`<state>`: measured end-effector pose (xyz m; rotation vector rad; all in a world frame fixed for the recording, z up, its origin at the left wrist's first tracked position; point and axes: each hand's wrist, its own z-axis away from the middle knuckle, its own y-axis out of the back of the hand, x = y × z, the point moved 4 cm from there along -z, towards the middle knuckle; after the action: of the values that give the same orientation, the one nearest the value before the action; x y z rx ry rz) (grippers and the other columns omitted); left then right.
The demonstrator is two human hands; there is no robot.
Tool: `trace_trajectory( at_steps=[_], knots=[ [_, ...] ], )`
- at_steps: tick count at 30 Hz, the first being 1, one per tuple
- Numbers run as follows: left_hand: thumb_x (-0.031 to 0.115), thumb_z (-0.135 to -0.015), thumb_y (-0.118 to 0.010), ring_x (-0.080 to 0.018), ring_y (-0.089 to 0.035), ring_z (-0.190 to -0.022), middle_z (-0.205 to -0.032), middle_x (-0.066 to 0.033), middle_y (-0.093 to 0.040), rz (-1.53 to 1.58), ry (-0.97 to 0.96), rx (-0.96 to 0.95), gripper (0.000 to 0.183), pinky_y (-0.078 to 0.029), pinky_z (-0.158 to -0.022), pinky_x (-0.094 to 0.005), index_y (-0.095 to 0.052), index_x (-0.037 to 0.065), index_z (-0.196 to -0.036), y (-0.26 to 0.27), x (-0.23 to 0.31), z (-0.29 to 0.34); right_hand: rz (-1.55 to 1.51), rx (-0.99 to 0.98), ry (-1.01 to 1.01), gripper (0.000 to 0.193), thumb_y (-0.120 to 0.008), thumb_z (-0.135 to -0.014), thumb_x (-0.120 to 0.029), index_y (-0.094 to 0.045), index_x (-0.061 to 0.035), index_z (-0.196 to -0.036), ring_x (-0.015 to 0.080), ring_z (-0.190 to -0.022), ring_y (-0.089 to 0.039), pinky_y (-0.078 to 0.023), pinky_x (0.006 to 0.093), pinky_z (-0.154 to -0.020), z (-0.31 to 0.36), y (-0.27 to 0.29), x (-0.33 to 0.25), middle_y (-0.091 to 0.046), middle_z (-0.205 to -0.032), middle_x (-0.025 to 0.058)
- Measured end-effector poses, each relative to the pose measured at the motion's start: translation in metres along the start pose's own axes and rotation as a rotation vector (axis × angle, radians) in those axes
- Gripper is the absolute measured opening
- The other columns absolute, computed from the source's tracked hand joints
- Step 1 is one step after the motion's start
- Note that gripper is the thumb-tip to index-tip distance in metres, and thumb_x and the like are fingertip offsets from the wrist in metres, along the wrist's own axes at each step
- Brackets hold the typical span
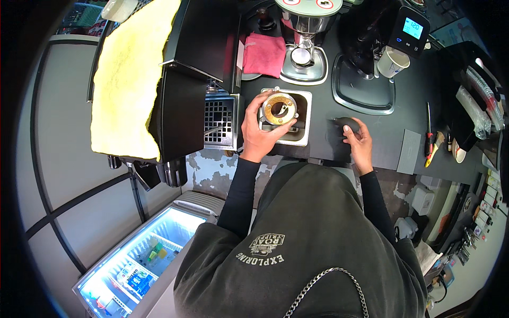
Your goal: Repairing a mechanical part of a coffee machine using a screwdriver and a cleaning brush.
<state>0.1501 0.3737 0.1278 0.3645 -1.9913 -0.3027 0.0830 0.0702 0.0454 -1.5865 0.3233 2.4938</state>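
Observation:
My left hand (259, 133) is closed around a round coffee grinder burr (273, 109), gold-coloured with a toothed ring and an open centre. It holds the burr above a rectangular metal pan (305, 132) let into the dark counter, and covers part of the pan. To the right, my right hand (361, 144) grips a black rubber bulb air blower (348, 124) between thumb and fingers. The blower's thin nozzle points left, toward the burr but apart from it.
Beyond the pan stands a coffee grinder (306, 25) beside a pink cloth (264, 54). A paper cup (393, 62) hangs by a lit display (412, 28). Rightward lie a screwdriver (429, 146) and brush (436, 147). A black machine under a yellow cloth (130, 85) bounds the left.

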Motion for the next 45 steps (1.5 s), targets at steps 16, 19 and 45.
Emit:
trace_trajectory(
  at_steps=[16,19,45],
  knots=[
    [0.005,-0.073,-0.09,-0.037,-0.059,-0.132,-0.139,-0.0153,-0.064,-0.359,-0.093,-0.26,0.074,-0.047,-0.112,-0.0454,-0.055,0.004,-0.138,-0.002,-0.005,-0.002,-0.015,-0.028,0.075,0.054,-0.079,-0.098,-0.022,-0.056,-0.0035,-0.144,0.0116,-0.087,-0.069,-0.057,0.0269,-0.075,-0.003,-0.023,-0.019,-0.071,-0.105,0.007],
    [0.002,-0.072,-0.088,-0.0376,-0.056,-0.133,-0.138,-0.0145,-0.063,-0.381,-0.076,-0.343,0.075,-0.045,-0.113,-0.0463,-0.054,0.004,-0.139,-0.005,-0.006,-0.003,-0.085,-0.115,0.137,0.053,-0.08,-0.097,-0.021,-0.058,-0.0026,-0.141,0.0133,-0.091,-0.07,-0.058,0.0275,-0.079,-0.012,-0.05,-0.04,-0.072,-0.108,0.0083],
    [-0.003,-0.072,-0.079,-0.0432,-0.057,-0.131,-0.136,-0.0256,-0.061,-0.296,0.381,-0.835,0.077,-0.047,-0.111,-0.045,-0.048,0.002,-0.142,-0.029,-0.06,-0.031,0.59,-0.346,0.524,0.036,-0.073,-0.096,-0.024,-0.068,-0.0042,-0.125,0.0411,-0.099,-0.072,-0.054,0.0475,-0.089,-0.091,-0.131,-0.066,-0.075,-0.106,0.0221]
  ],
)
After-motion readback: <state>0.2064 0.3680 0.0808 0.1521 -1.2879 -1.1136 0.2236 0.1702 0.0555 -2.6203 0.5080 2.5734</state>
